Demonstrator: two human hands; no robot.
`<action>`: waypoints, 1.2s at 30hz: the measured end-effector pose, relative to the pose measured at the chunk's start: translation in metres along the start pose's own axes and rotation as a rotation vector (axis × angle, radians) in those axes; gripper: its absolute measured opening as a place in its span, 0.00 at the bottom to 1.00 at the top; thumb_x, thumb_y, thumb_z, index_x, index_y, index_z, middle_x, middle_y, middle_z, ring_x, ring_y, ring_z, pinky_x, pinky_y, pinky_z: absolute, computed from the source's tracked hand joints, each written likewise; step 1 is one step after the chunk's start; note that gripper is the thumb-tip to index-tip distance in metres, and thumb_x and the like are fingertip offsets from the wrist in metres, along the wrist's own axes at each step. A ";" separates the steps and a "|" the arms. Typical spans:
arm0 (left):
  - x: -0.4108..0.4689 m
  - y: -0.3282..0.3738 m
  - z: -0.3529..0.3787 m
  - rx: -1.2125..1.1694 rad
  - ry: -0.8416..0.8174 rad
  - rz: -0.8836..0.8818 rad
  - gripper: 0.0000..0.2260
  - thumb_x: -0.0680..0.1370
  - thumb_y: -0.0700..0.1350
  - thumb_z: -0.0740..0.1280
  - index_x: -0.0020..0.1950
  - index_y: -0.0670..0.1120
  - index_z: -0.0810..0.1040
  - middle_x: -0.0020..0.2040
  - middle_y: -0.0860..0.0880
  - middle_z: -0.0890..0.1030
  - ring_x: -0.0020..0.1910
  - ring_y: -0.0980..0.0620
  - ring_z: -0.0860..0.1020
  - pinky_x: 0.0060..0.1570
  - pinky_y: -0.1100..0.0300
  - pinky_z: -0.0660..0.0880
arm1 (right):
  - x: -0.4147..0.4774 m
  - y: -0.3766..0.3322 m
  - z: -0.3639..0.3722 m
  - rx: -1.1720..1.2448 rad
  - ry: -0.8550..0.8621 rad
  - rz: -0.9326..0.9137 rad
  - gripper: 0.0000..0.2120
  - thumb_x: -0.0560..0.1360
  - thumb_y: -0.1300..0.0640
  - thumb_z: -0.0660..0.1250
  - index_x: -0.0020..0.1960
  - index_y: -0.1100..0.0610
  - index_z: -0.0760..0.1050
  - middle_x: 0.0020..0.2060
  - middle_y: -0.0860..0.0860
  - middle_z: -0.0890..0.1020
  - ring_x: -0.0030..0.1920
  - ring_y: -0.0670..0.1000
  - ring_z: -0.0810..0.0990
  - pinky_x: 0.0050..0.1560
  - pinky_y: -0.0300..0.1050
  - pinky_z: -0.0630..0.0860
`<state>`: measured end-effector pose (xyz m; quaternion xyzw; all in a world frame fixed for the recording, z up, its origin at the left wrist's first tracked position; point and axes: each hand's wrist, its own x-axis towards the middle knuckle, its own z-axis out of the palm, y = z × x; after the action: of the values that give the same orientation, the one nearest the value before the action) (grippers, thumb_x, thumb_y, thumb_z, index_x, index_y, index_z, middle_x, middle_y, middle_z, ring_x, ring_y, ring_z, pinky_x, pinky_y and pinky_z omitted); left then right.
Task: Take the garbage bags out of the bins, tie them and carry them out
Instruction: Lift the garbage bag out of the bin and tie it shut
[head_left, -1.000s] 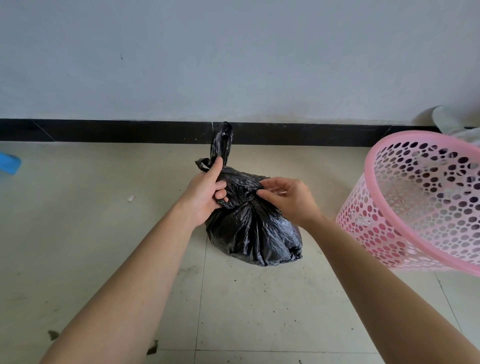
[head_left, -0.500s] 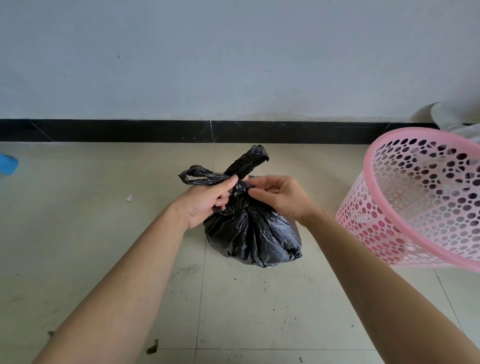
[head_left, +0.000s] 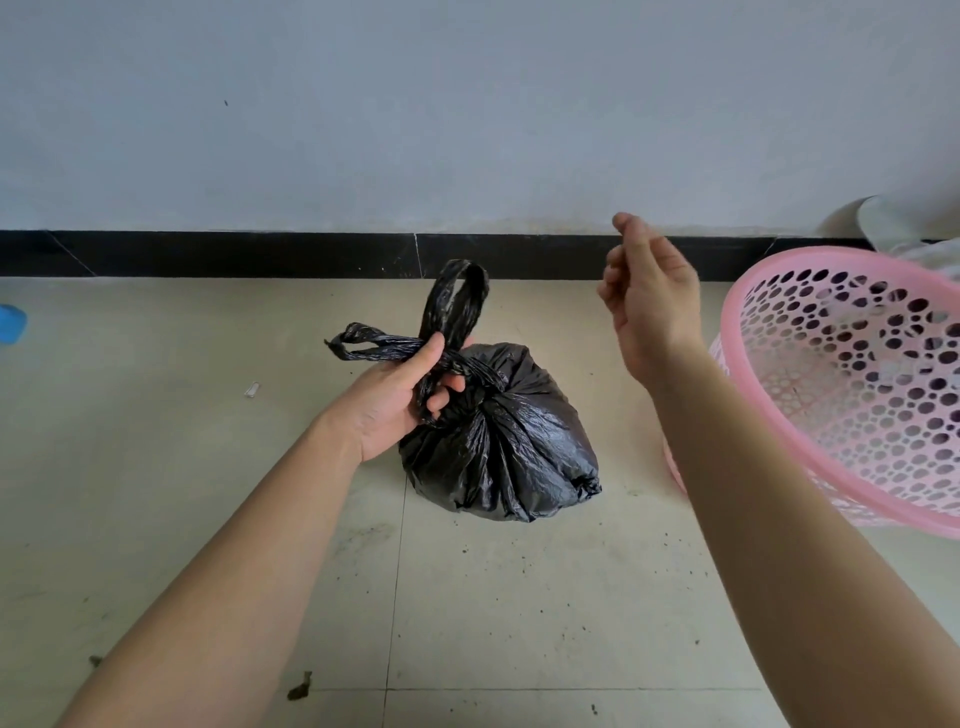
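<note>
right hand (head_left: 652, 306) lifted off garbage bag (head_left: 511, 447), fingers loosely curled

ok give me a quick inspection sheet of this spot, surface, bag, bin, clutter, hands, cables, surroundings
surface: tiled floor, dusty, dark specks
job's things: black garbage bag on the floor, neck gathered, two handle loops free; pink perforated bin tilted, right of bag
clutter: small white scrap; dark debris; blue object at left edge
hands: left hand grips the bag handles; right hand raised, holding nothing
cables: nothing seen
surroundings: grey wall, black baseboard
</note>
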<state>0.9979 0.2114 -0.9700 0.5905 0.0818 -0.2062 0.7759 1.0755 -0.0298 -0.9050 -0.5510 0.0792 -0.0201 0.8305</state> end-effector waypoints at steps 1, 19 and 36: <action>0.000 -0.001 -0.002 -0.002 -0.001 0.008 0.19 0.81 0.57 0.62 0.68 0.50 0.79 0.42 0.50 0.78 0.35 0.54 0.66 0.43 0.58 0.64 | 0.003 -0.001 -0.003 -0.098 0.008 0.002 0.08 0.82 0.51 0.65 0.51 0.53 0.81 0.33 0.46 0.75 0.33 0.44 0.73 0.38 0.39 0.72; 0.004 0.007 0.014 -0.246 -0.069 0.062 0.14 0.85 0.53 0.53 0.58 0.50 0.76 0.52 0.43 0.83 0.47 0.50 0.79 0.54 0.56 0.77 | -0.025 0.034 0.028 0.052 -0.150 0.235 0.12 0.85 0.58 0.57 0.50 0.58 0.77 0.46 0.54 0.85 0.34 0.46 0.76 0.41 0.40 0.77; 0.013 0.001 0.013 -0.196 0.205 0.122 0.19 0.76 0.35 0.70 0.29 0.49 0.70 0.38 0.47 0.80 0.45 0.49 0.81 0.60 0.52 0.76 | -0.032 0.032 0.012 0.014 -0.243 0.478 0.11 0.77 0.50 0.61 0.41 0.57 0.68 0.26 0.52 0.68 0.27 0.51 0.64 0.30 0.43 0.65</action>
<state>1.0083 0.1963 -0.9706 0.5340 0.1444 -0.0880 0.8284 1.0441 -0.0030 -0.9263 -0.5092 0.1070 0.2424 0.8189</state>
